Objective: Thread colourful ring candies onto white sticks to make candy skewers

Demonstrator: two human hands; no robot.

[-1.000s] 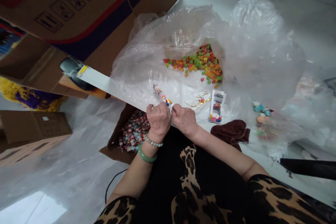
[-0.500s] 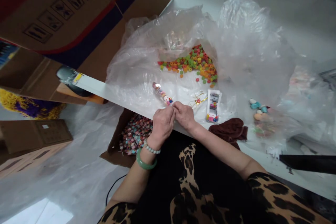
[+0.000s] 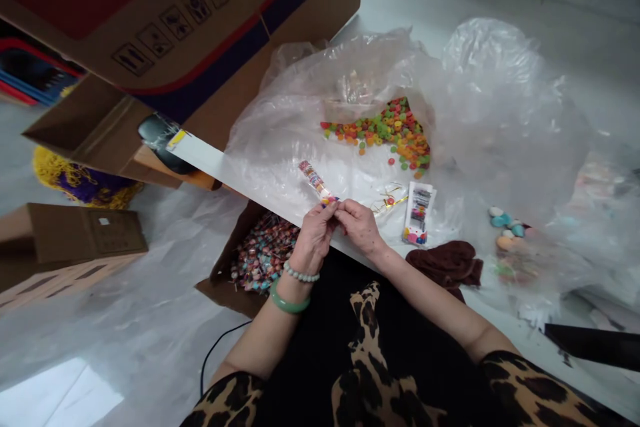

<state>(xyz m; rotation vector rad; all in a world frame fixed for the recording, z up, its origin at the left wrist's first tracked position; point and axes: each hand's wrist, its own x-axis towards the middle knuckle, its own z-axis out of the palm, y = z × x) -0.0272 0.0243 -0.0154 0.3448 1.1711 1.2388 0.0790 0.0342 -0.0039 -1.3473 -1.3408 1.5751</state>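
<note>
Over the near edge of the white table [image 3: 200, 152], the left hand [image 3: 316, 235] and right hand [image 3: 359, 225] meet, thumbs and fingers pinching the near end of a slim printed sachet [image 3: 313, 178], which slants up and to the left away from them. On the left wrist sit a pale bead bracelet [image 3: 301, 273] and a green bangle [image 3: 288, 299]. Just below the table edge, beside that wrist, an open cardboard box holds many small multicoloured pieces [image 3: 263, 253], probably wrapped sweets, though they are too small to be sure. Right of the hands lie thin gold strips [image 3: 397, 201], then flat printed packets [image 3: 419, 213], with a crumpled brown cloth [image 3: 445, 263] nearer the person. Beyond the sachet, red, orange and green rings [image 3: 393, 127] lie heaped at clear plastic sheeting [image 3: 505, 113]. A large printed carton [image 3: 200, 33] stands at the upper left.
</note>
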